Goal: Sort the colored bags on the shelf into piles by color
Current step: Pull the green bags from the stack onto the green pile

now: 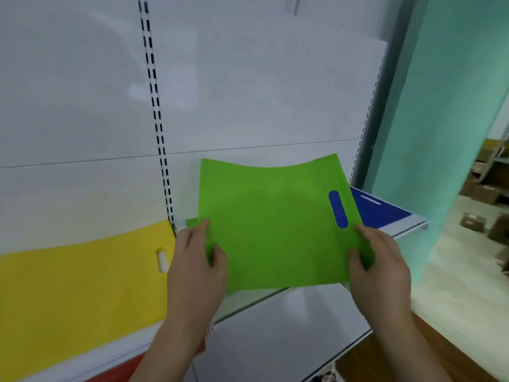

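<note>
The white shelving back panel (248, 78) fills the view from 9 to 1 o'clock, its upper part washed out by glare. At 3 o'clock a pale teal column (440, 106) runs off the top edge. A yellow bag (82, 285) lies flat on the shelf at 8 o'clock, cut off by the left edge; its handle slot (162, 260) shows white. At centre, the green bag (272, 224) is held up over the shelf board (407, 226); its far edge sags. The blue seen through its handle slot belongs to the blue bag (377, 210) lying behind it at 3 o'clock, mostly hidden. The left hand (195, 268) pinches the green bag's left edge, thumb on top, fingers curled beneath and out of sight. The right hand (377, 268) pinches the right edge likewise. A green sliver (192, 222) peeks out beside the left hand; what it belongs to is unclear. A blurred red strip (115, 373) sits at 7 o'clock.
</note>
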`<state>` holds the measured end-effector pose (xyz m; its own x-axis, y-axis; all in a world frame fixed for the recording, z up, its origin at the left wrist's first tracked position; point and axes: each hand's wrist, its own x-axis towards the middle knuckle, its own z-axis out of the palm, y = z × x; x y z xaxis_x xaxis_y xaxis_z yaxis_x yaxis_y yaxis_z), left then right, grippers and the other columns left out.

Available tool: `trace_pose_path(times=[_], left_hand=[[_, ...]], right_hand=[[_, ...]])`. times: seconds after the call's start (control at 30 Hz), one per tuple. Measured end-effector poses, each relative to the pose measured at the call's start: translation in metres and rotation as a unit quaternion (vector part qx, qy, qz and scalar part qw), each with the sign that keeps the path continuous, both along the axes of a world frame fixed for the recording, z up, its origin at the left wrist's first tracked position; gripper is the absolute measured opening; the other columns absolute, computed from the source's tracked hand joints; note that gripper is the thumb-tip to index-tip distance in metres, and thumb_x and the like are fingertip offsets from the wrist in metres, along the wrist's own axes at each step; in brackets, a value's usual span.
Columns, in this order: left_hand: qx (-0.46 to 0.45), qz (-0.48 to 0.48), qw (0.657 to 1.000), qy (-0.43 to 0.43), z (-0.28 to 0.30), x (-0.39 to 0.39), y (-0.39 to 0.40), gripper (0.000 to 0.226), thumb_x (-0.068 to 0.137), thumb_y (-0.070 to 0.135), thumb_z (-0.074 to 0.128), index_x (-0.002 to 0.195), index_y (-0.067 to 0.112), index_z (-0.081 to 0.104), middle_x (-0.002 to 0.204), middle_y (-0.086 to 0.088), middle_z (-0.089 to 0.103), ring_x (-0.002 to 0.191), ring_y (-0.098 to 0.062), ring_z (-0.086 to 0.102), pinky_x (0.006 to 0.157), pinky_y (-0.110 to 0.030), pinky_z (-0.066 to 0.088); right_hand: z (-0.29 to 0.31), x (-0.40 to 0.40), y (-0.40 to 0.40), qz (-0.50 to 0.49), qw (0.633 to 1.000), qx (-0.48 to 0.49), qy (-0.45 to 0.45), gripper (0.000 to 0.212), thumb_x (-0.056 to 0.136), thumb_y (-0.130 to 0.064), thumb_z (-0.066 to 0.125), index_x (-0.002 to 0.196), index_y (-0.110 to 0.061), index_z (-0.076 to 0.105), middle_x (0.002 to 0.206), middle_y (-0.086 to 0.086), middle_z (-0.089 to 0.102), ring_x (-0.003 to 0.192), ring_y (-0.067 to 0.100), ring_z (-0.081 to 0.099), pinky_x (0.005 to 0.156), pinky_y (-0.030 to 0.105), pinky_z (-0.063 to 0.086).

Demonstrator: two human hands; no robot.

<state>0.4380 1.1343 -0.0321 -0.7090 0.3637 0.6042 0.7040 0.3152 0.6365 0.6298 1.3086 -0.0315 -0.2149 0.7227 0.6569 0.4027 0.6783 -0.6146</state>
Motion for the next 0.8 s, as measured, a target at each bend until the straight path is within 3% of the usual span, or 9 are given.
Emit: trace_pose_path(times=[0.1,0.27,0.57,0.8], left_hand=[[-0.023,0.048,0.998,-0.018,-0.003,-0.009,0.011,0.053,0.091,0.015,0.059,0.143,0.01,0.046,0.131,-0.005,0.047,0.084,0.003,0.031,0.076,-0.019,0.031],[-0.074,0.12,0.99,-0.028,-0.009,-0.01,0.031,0.054,0.091,0.02,0.059,0.143,0.012,0.045,0.133,-0.005,0.047,0.109,-0.017,0.043,0.085,-0.028,0.035],[-0.192,0.221,0.956,-0.027,-0.026,-0.014,0.067,0.053,0.083,0.012,0.064,0.134,0.005,0.053,0.122,-0.012,0.053,0.102,-0.031,0.058,0.077,-0.037,0.049],[-0.283,0.291,0.914,-0.011,-0.044,-0.012,0.077,0.043,0.078,0.015,0.069,0.118,0.001,0.063,0.106,-0.017,0.062,0.091,-0.038,0.059,0.073,-0.043,0.052]], right_hand=[[0.001,-0.021,0.028,0.03,0.999,0.006,-0.02,0.037,0.089,-0.003,0.06,0.126,-0.009,0.061,0.123,0.003,0.059,0.098,0.004,0.045,0.089,0.023,0.036],[-0.011,-0.052,0.072,0.076,0.996,-0.009,-0.05,0.036,0.088,-0.002,0.061,0.123,-0.009,0.064,0.122,0.004,0.061,0.102,0.015,0.055,0.089,0.024,0.036],[-0.027,-0.084,0.141,0.198,0.969,-0.028,-0.144,0.034,0.091,-0.012,0.059,0.126,-0.009,0.061,0.125,0.005,0.06,0.115,0.024,0.053,0.095,0.034,0.041],[-0.04,-0.087,0.164,0.234,0.951,-0.019,-0.2,0.036,0.093,-0.017,0.058,0.126,-0.004,0.061,0.122,0.01,0.061,0.11,0.028,0.051,0.09,0.036,0.044]])
